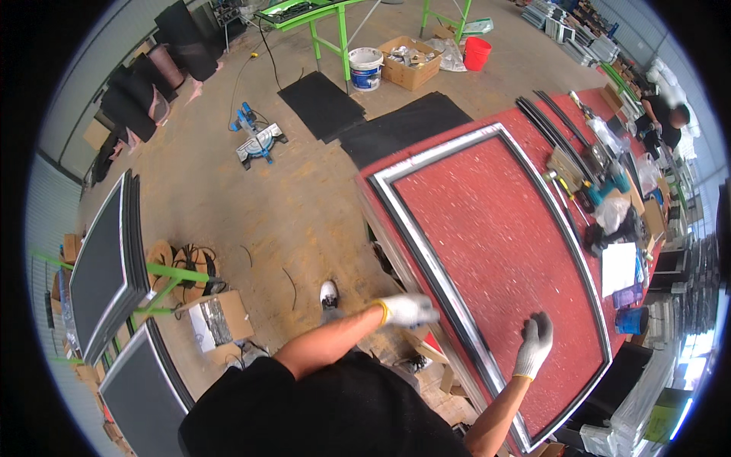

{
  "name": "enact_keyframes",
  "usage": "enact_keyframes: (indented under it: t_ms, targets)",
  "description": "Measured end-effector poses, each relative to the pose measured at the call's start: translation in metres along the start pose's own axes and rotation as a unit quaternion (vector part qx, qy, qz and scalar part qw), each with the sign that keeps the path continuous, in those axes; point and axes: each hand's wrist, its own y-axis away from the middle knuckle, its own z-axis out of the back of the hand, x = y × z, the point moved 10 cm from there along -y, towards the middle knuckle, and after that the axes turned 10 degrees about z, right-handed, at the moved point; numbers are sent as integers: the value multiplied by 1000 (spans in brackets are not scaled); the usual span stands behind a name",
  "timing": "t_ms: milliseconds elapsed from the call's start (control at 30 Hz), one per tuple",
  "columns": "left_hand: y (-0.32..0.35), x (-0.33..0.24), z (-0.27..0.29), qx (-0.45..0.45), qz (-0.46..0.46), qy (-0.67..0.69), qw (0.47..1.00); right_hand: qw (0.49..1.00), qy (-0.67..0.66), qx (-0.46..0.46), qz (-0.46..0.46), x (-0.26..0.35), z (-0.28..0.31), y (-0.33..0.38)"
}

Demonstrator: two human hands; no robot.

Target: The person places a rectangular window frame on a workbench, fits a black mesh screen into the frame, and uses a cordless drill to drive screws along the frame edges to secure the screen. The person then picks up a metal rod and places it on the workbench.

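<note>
A large rectangular window-like frame, silver and black, lies flat on a red-covered worktable. My right hand, in a white knit glove with grey fingertips, is over the red surface inside the frame. Its fingers are partly spread and hold nothing that I can see. My left hand, gloved in white with a yellow cuff, is beside the table's left edge, close to the frame's long silver side. Motion blurs its fingers, so what they do is hard to make out.
Black strips, a teal drill, hand tools and white paper crowd the table's right side. Dark framed panels stand at left. A blue miter saw and black sheets lie on the floor. Another person works at far right.
</note>
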Motion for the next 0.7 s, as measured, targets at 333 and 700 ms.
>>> enact_keyframes:
  t_ms: [333, 700]
  targets:
    - [103, 387, 243, -167, 295, 417, 843, 932, -141, 330, -43, 253, -427, -64]
    - [276, 599, 371, -284, 138, 681, 661, 852, 154, 485, 123, 190, -888, -183]
